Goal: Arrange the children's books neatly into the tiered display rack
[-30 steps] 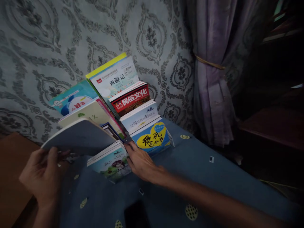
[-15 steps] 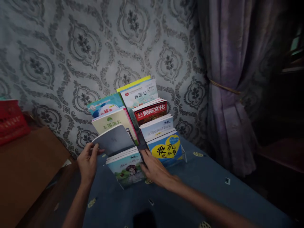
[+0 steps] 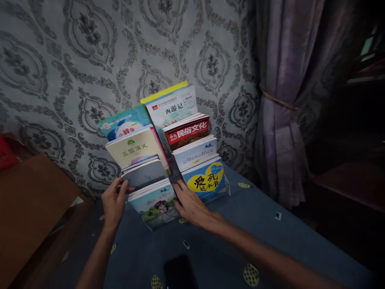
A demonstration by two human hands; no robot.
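Books stand in two columns of a stepped rack [image 3: 227,188] with clear sides. My left hand [image 3: 114,200] pinches the left edge of a plain dark grey book [image 3: 147,173], which sits low in the left column. In front of it stands a turquoise picture book [image 3: 156,206] with a figure on the cover. My right hand [image 3: 192,204] grips the right edge of this front book, its fingertips partly hidden between the columns. Behind the grey book is a pale green book [image 3: 134,148], then a blue one [image 3: 124,124].
The right column holds a blue and yellow book [image 3: 206,180], a pale blue book [image 3: 195,154], a red book [image 3: 189,132] and a white one [image 3: 173,106]. A cardboard box [image 3: 39,208] stands left, a dark phone-like object [image 3: 179,273] lies in front, and a curtain [image 3: 282,100] hangs right.
The grey book has gone down into the left column, behind the front book, with my left hand on it. My right hand stays at the front book's edge. The view has shifted slightly.
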